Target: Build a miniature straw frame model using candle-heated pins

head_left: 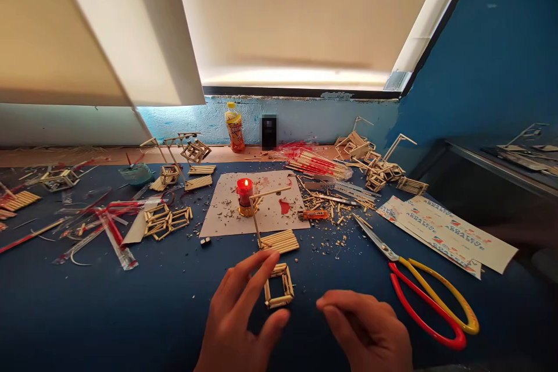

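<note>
My left hand pinches a small square frame of wooden sticks between forefinger and thumb, just above the dark blue table. Attached to the frame, a stick structure with a flat slatted panel and a thin upright stick rises toward a lit red candle. Close to the frame's right side, my right hand rests with fingers curled together, nothing visible in them.
Red-and-yellow scissors lie right of my hands. The candle stands on a paper sheet. Stick cubes, stick bundles, printed wrappers, an orange bottle and scraps litter the table. A blue wall rises at right.
</note>
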A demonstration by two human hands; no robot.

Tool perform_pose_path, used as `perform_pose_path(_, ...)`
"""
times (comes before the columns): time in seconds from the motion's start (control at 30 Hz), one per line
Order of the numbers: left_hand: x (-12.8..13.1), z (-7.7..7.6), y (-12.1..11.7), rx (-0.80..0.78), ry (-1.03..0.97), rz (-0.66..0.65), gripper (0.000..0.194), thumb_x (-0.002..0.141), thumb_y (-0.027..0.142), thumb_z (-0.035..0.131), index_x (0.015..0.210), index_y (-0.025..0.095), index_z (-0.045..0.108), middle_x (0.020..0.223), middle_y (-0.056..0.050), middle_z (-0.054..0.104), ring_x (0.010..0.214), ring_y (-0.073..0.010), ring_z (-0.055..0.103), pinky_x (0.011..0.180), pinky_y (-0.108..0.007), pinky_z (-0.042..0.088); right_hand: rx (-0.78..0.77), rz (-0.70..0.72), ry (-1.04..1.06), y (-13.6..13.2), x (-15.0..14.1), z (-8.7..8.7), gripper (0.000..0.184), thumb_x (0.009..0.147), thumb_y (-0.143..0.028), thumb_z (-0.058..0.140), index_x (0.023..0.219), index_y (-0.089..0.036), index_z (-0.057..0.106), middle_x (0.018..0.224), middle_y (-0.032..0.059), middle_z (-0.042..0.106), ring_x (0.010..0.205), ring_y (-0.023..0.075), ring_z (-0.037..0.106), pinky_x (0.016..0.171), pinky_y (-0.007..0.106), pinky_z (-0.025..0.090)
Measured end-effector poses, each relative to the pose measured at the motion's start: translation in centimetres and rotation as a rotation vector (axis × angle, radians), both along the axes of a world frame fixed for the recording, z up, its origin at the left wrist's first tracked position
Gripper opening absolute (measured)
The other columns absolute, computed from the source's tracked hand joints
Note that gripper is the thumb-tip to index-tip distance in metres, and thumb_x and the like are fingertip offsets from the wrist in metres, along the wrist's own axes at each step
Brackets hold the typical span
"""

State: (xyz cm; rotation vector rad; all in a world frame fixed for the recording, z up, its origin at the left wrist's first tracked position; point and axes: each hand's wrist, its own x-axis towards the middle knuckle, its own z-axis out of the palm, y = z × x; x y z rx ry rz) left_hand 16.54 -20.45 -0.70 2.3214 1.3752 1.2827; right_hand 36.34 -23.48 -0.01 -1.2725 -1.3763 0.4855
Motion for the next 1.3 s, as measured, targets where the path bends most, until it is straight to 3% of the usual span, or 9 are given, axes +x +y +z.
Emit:
perform_pose_path(0.1, 0.6, -0.2, 1.7, -0.130, 0.217, -0.016, 0.075, 0.077, 0.036, 0.083, 0.145, 0.026, 0.053, 0.134, -0.010, 0.068, 0.117, -0.0324, 0.068, 0.096, -0.045, 0.059, -0.025, 0.003, 0.019, 0.9, 0.4, -0.4, 0.019, 0.090, -0.037, 0.068, 0.080, -0.027, 0.080, 0.070, 0.0014, 0.078, 0.048, 0.0160, 0.066, 0.041, 0.023, 0.045)
perform_pose_path(0.2, 1.3, -0.4, 2.1, -0.249, 0.231, -0.030, 0.064, 0.074, 0.025, 0.083, 0.135, 0.026, 0.062, 0.126, -0.010, 0.073, 0.112, -0.0324, 0.071, 0.093, -0.047, 0.061, -0.011, 0.079, -0.004, 1.5, 0.9, -1.2, 0.018, 0.092, -0.033, 0.066, 0.083, -0.025, 0.079, 0.072, 0.0015, 0.077, 0.046, 0.0144, 0.062, 0.039, 0.022, 0.041)
perform_pose_path(0.37, 1.0, 0.7, 1.3, -0.404, -0.020, -0.099, 0.051, 0.074, 0.026, 0.085, 0.120, 0.028, 0.066, 0.114, -0.005, 0.075, 0.098, -0.0255, 0.075, 0.085, -0.035, 0.064, 0.037, 0.067, 0.037, 1.6, 1.2, -0.9, 0.014, 0.092, -0.031, 0.067, 0.081, -0.026, 0.074, 0.067, -0.0008, 0.070, 0.050, 0.0138, 0.057, 0.049, 0.023, 0.046)
perform_pose_path(0.53, 0.1, 4.1, 1.6, -0.439, -0.268, -0.340, 0.051, 0.068, 0.036, 0.092, 0.114, 0.034, 0.071, 0.122, -0.004, 0.069, 0.106, -0.0247, 0.072, 0.093, -0.032, 0.060, 0.061, 0.331, 0.178, 2.1, 1.2, 1.5, 0.022, 0.095, -0.037, 0.065, 0.077, -0.025, 0.071, 0.069, -0.0011, 0.056, 0.063, 0.0133, 0.054, 0.057, 0.022, 0.045)
perform_pose_path(0.67, -0.6, 5.8, 2.3, -0.517, -0.377, -0.494, 0.057, 0.070, 0.040, 0.091, 0.123, 0.043, 0.070, 0.135, -0.004, 0.058, 0.122, -0.0270, 0.063, 0.104, -0.034, 0.054, 0.013, 0.408, 0.259, 2.1, 1.0, 2.5, 0.022, 0.095, -0.040, 0.065, 0.080, -0.024, 0.071, 0.081, 0.0005, 0.049, 0.071, 0.0138, 0.051, 0.060, 0.022, 0.046)
perform_pose_path(0.9, -0.7, 7.4, 2.5, -0.726, -0.557, -0.589, 0.069, 0.074, 0.033, 0.090, 0.132, 0.036, 0.053, 0.132, -0.004, 0.064, 0.120, -0.0245, 0.064, 0.100, -0.029, 0.053, 0.027, 0.497, 0.352, 1.5, 0.9, 3.2, 0.013, 0.094, -0.036, 0.067, 0.086, -0.027, 0.073, 0.101, 0.0035, 0.055, 0.079, 0.0152, 0.057, 0.068, 0.026, 0.048)
perform_pose_path(1.03, -0.9, 9.6, 3.5, -0.747, -0.439, -0.641, 0.051, 0.076, 0.032, 0.087, 0.116, 0.027, 0.055, 0.125, -0.006, 0.068, 0.117, -0.0253, 0.066, 0.101, -0.031, 0.052, -0.133, 0.686, 0.418, 1.7, 1.6, 4.6, 0.014, 0.091, -0.038, 0.071, 0.086, -0.026, 0.074, 0.109, 0.0055, 0.057, 0.084, 0.0187, 0.060, 0.076, 0.032, 0.049)
perform_pose_path(1.13, -1.2, 10.7, 4.2, -0.705, -0.279, -0.672, 0.042, 0.081, 0.036, 0.082, 0.113, 0.023, 0.058, 0.118, -0.008, 0.071, 0.112, -0.0266, 0.068, 0.099, -0.035, 0.054, -0.173, 0.791, 0.422, 2.1, 1.7, 5.6, 0.017, 0.090, -0.040, 0.072, 0.084, -0.025, 0.074, 0.095, 0.0037, 0.059, 0.087, 0.0198, 0.058, 0.080, 0.033, 0.047)
perform_pose_path(1.3, -1.2, 10.4, 2.6, -0.439, -0.056, -0.445, 0.059, 0.088, 0.036, 0.073, 0.140, 0.035, 0.044, 0.156, -0.006, 0.047, 0.143, -0.0298, 0.047, 0.117, -0.045, 0.044, -0.122, 0.680, 0.262, 1.9, 0.9, 5.9, 0.017, 0.094, -0.036, 0.067, 0.083, -0.023, 0.070, 0.091, 0.0011, 0.056, 0.082, 0.0152, 0.056, 0.073, 0.026, 0.046)
